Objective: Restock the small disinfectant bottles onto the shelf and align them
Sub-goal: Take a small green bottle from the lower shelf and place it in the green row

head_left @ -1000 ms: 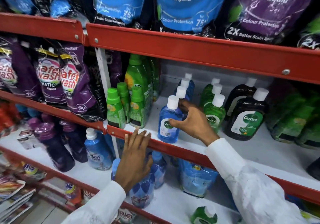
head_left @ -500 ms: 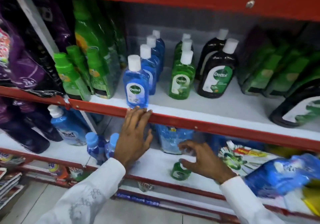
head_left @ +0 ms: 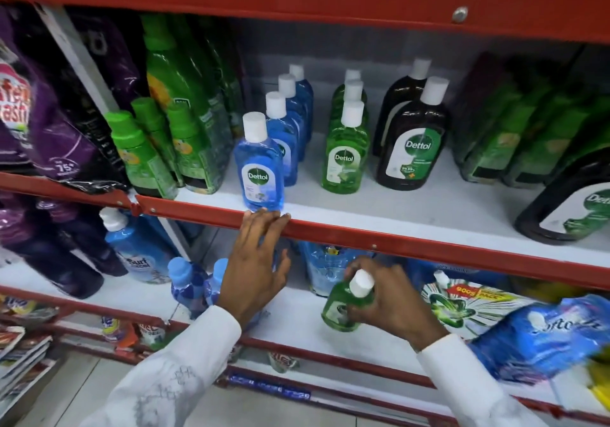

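Observation:
A row of small blue Dettol bottles [head_left: 260, 169] stands front to back on the white middle shelf [head_left: 412, 205]. Beside it to the right is a shorter row of small green Dettol bottles [head_left: 345, 159]. My right hand [head_left: 392, 304] is on the lower shelf, closed around a small green Dettol bottle [head_left: 340, 304] with a white cap, tilted. My left hand [head_left: 254, 265] rests with its fingertips on the red shelf lip [head_left: 379, 238], just below the front blue bottle, holding nothing.
Two brown Dettol bottles [head_left: 412, 149] stand right of the green row, and a large dark one [head_left: 567, 202] sits at the far right. Green bottles [head_left: 171, 142] crowd the left side. Blue pouches [head_left: 544, 337] and detergent packs lie on the lower shelf [head_left: 297, 324].
My right hand left the front blue bottle, dropped to the lower shelf and closed on a small green bottle, lifting it. The view tilted downward. My left hand stayed on the shelf lip.

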Action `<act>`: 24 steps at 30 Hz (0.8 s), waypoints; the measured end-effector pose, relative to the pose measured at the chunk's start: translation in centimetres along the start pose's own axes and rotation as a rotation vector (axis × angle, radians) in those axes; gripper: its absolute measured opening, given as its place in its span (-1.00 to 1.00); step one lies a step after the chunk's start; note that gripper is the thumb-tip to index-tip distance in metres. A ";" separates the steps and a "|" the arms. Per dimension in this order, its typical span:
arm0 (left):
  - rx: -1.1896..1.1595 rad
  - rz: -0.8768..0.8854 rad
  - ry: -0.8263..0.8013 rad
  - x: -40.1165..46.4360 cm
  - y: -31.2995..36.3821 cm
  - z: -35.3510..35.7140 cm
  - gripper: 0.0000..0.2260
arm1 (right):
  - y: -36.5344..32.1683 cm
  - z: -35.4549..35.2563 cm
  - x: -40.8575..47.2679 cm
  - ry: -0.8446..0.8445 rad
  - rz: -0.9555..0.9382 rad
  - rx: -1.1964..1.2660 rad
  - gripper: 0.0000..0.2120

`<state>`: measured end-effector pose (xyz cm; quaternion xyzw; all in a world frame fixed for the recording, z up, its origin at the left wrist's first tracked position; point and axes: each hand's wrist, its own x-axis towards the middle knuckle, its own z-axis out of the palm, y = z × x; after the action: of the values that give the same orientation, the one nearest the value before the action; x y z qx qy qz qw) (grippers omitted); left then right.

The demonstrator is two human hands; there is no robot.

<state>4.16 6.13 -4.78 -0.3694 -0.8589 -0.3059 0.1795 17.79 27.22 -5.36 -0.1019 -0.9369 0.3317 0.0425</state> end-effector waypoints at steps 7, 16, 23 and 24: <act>-0.022 -0.003 0.031 -0.1 0.0 0.1 -0.53 | -10.7 -10.7 0.6 0.413 -0.239 0.175 -0.48; -0.024 -0.037 0.003 0.1 0.2 -0.6 -0.55 | -13.5 -11.7 8.7 0.308 -0.225 -0.054 -0.39; -0.020 -0.061 -0.004 0.1 0.5 -0.5 -0.50 | -11.9 -10.4 11.0 0.207 -0.183 -0.042 -0.33; -0.003 -0.063 -0.011 0.0 0.6 -0.5 -0.49 | -11.8 -10.4 11.1 0.200 -0.192 -0.033 -0.31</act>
<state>4.60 6.15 -4.20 -0.3440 -0.8706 -0.3109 0.1646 6.62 27.10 10.30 -0.0449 -0.9388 0.2987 0.1657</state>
